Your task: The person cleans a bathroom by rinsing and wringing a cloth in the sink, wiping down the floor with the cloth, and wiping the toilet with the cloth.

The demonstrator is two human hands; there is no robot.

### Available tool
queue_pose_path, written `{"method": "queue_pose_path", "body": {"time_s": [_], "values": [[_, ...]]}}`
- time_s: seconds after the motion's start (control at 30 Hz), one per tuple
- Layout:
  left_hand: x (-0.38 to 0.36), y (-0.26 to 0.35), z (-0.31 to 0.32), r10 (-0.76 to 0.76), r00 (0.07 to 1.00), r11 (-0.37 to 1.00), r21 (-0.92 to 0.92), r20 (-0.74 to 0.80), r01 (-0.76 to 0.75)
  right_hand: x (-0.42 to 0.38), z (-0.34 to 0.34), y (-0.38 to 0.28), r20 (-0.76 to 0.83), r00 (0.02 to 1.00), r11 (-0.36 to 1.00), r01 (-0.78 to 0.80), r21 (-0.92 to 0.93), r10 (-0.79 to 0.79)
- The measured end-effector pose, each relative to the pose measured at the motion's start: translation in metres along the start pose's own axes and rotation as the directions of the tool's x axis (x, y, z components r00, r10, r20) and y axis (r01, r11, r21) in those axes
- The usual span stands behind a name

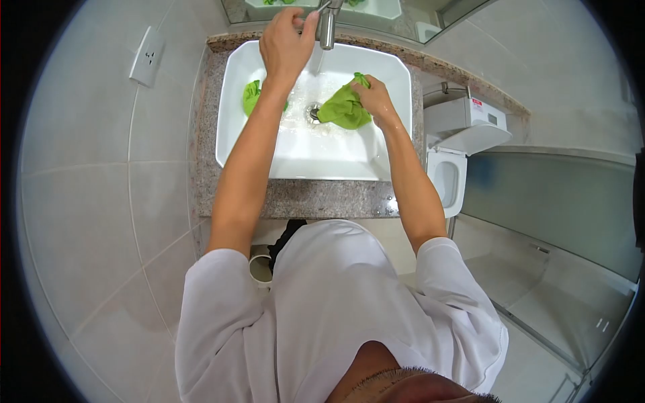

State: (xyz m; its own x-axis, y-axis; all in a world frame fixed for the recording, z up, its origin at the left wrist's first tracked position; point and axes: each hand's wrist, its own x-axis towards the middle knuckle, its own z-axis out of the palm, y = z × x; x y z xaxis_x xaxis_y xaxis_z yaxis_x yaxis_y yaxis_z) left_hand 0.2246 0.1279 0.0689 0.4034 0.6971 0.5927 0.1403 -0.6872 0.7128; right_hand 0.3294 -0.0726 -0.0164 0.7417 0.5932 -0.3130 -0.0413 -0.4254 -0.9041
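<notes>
A bunched green cloth (345, 107) hangs from my right hand (376, 99) inside the white sink (322, 168), beside the drain (314, 113). My right fingers are closed on its upper edge. Up at the chrome faucet (327, 30), my left hand (287, 43) is raised with fingers apart, its thumb beside the faucet's lever; nothing is held in it. A second green cloth (251, 97) lies at the left side of the sink, partly hidden behind my left forearm. Water runs from the spout and wets the basin.
The sink stands on a granite counter (329, 199), with a mirror (410, 20) behind it. To the right are a toilet (446, 178), a white box (470, 114) and a glass shower panel (557, 201). A socket (146, 56) is on the left wall; a bin (261, 269) is below.
</notes>
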Motion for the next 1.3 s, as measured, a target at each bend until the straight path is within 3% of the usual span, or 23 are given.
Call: {"method": "queue_pose_path", "body": {"time_s": [0.03,0.1,0.17,0.37,0.43,0.5,0.57,0.63,0.67,0.7,0.73,0.8,0.83,0.9,0.93,0.97,1.0,1.07,1.1,1.13,1.17,1.23,1.3], "values": [[0.011,-0.002,0.004,-0.019,0.998,0.999,0.028,0.057,0.018,-0.004,0.000,-0.003,-0.002,1.000,1.000,0.003,-0.001,-0.003],[0.021,0.000,0.015,-0.028,0.997,0.993,0.116,0.075,0.019,-0.013,0.005,-0.012,-0.082,0.984,0.935,0.125,-0.332,-0.160],[0.019,0.011,0.022,-0.038,0.994,0.978,0.206,0.099,0.017,-0.013,0.006,-0.012,-0.100,0.973,0.918,0.159,-0.363,-0.208],[0.006,0.029,0.042,-0.106,0.993,0.986,0.137,0.053,0.098,-0.018,0.008,-0.025,-0.052,0.971,0.916,0.201,-0.347,-0.233],[-0.009,0.024,0.030,-0.196,0.978,0.971,-0.126,0.075,0.204,-0.026,0.007,-0.030,-0.035,0.972,0.919,0.206,-0.337,-0.231],[-0.036,0.012,0.009,-0.147,0.977,0.979,-0.121,0.155,0.167,-0.036,0.003,-0.053,-0.008,0.997,0.996,0.077,0.040,-0.077],[-0.075,-0.004,0.002,-0.100,0.965,0.984,-0.121,0.241,0.133,-0.036,-0.006,-0.064,0.028,0.989,0.965,0.137,0.223,-0.147],[-0.118,-0.024,0.006,0.290,0.905,0.950,0.017,0.312,-0.311,-0.035,-0.014,-0.076,0.036,0.964,0.827,0.206,0.522,-0.262],[-0.127,-0.031,0.009,0.284,0.907,0.952,0.020,0.313,-0.305,-0.027,-0.020,-0.073,0.040,0.952,0.746,0.211,0.632,-0.303],[-0.129,-0.040,0.013,0.032,0.893,0.978,-0.199,0.449,0.065,-0.017,-0.023,-0.071,0.040,0.935,0.648,0.214,0.731,-0.353],[-0.124,-0.037,0.011,-0.159,0.769,0.829,-0.340,0.619,0.445,-0.014,-0.019,-0.071,0.046,0.933,0.650,0.214,0.729,-0.358],[-0.118,-0.022,0.018,-0.201,0.803,0.695,-0.496,0.561,0.520,-0.013,-0.011,-0.068,-0.091,0.996,0.581,0.060,0.812,0.024],[-0.115,-0.010,0.022,-0.247,0.823,0.535,-0.637,0.511,0.556,-0.010,-0.002,-0.061,-0.090,0.996,0.587,0.062,0.807,0.018],[-0.126,0.002,0.040,-0.062,0.884,0.697,-0.614,0.464,0.371,0.005,0.021,-0.025,0.120,0.960,0.501,-0.237,0.833,0.254],[-0.130,0.026,0.039,0.056,0.927,0.864,-0.484,0.371,0.142,0.032,0.029,0.031,0.327,0.943,0.360,-0.285,0.889,-0.063],[-0.130,0.046,0.037,0.195,0.935,0.948,-0.303,0.297,-0.101,0.063,0.036,0.078,0.444,0.802,0.234,-0.379,0.895,-0.399],[-0.129,0.041,0.046,0.201,0.937,0.946,-0.305,0.286,-0.110,0.068,0.044,0.078,0.444,0.798,0.242,-0.375,0.895,-0.408],[-0.129,0.025,0.067,0.074,0.971,0.971,-0.239,0.229,-0.017,0.058,0.064,0.069,0.333,0.616,0.170,-0.309,0.936,-0.714],[-0.124,0.014,0.070,0.069,0.970,0.971,-0.240,0.235,-0.011,0.047,0.065,0.060,0.334,0.622,0.169,-0.310,0.936,-0.709],[-0.115,0.001,0.062,-0.150,0.922,0.955,-0.189,0.358,0.229,0.017,0.064,0.020,0.397,0.861,0.329,-0.293,0.898,-0.317],[-0.106,-0.012,0.061,-0.359,0.815,0.886,-0.109,0.455,0.450,-0.001,0.067,-0.003,0.325,0.937,0.472,-0.346,0.811,0.128],[-0.130,-0.027,0.070,-0.302,0.862,0.925,-0.094,0.408,0.369,0.009,0.076,0.027,0.216,0.957,0.569,-0.290,0.770,0.195],[-0.130,0.001,0.071,-0.117,0.937,0.921,-0.317,0.329,0.226,0.035,0.061,0.048,0.321,0.943,0.336,-0.275,0.901,-0.090]]}}
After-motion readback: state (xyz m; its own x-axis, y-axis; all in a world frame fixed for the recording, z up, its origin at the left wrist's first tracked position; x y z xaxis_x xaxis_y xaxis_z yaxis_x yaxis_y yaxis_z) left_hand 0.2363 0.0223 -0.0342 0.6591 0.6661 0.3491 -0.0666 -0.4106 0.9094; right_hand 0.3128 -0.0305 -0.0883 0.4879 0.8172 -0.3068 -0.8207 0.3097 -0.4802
